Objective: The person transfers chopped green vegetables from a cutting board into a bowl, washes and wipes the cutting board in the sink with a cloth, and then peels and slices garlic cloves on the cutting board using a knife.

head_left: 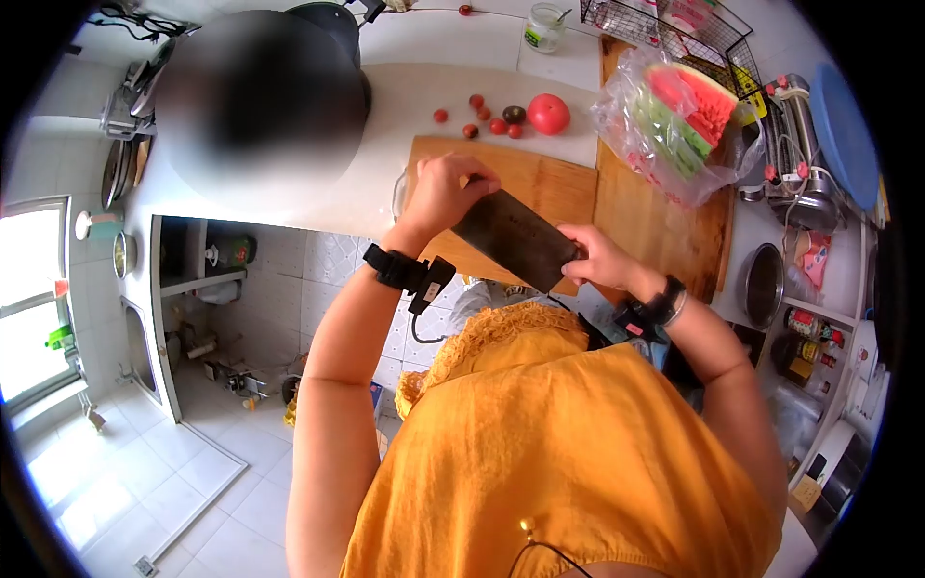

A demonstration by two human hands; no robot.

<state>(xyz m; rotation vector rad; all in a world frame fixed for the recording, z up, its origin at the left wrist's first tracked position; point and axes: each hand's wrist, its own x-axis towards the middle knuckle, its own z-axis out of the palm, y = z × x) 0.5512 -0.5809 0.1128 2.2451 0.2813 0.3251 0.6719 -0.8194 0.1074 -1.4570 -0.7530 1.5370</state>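
Observation:
A broad dark cleaver is held slantwise over the near part of the wooden cutting board. My left hand is closed on the blade's left end, fingers bent over its upper corner. At the other end, my right hand is closed on the cleaver, thumb and fingers near the blade's edge. No handle shows clearly; the right hand may hide it. Beyond the board lie a large red tomato, several cherry tomatoes and a dark round fruit.
A cut watermelon piece in a clear plastic bag rests on a larger wooden board at right. A glass jar and a black wire basket stand behind. At left, a large round dark shape is blurred.

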